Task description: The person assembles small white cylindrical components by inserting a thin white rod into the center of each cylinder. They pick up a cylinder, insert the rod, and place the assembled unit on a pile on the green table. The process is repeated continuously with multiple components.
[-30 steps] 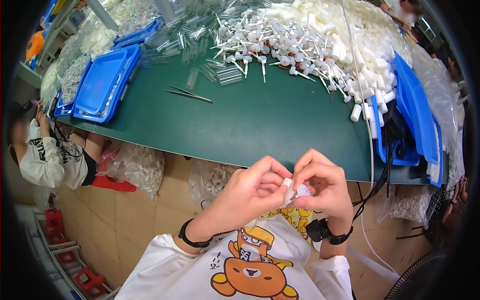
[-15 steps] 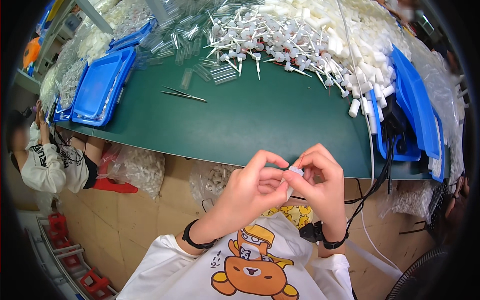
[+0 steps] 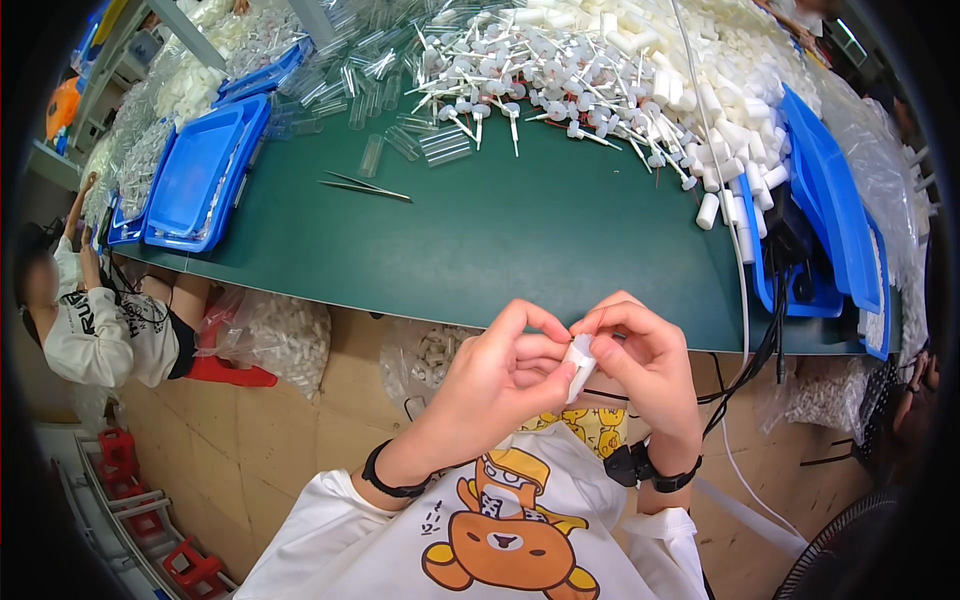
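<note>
Over my lap, just off the table's near edge, my left hand [image 3: 505, 368] pinches a small white cylinder [image 3: 582, 372] between thumb and fingers. It stands tilted, with a pale translucent piece at its upper end. My right hand [image 3: 645, 355] is closed at that upper end, its fingertips on a thin reddish wire [image 3: 602, 318]. The thumb of the right hand rests close against the cylinder; exactly where it touches is hard to see. Metal tweezers [image 3: 366, 187] lie on the green table [image 3: 420, 250] beyond my hands.
Clear tubes [image 3: 445, 146], white stemmed parts [image 3: 550, 85] and white cylinders [image 3: 735, 170] are heaped along the far side. Blue trays stand left [image 3: 200, 170] and right [image 3: 830, 200]. A white cable [image 3: 742, 290] and black cables hang at right. A co-worker [image 3: 110, 310] sits at left.
My right fingertips have shifted slightly and the right thumb has drawn back to the right, so more of the white cylinder shows. My left hand keeps its hold.
</note>
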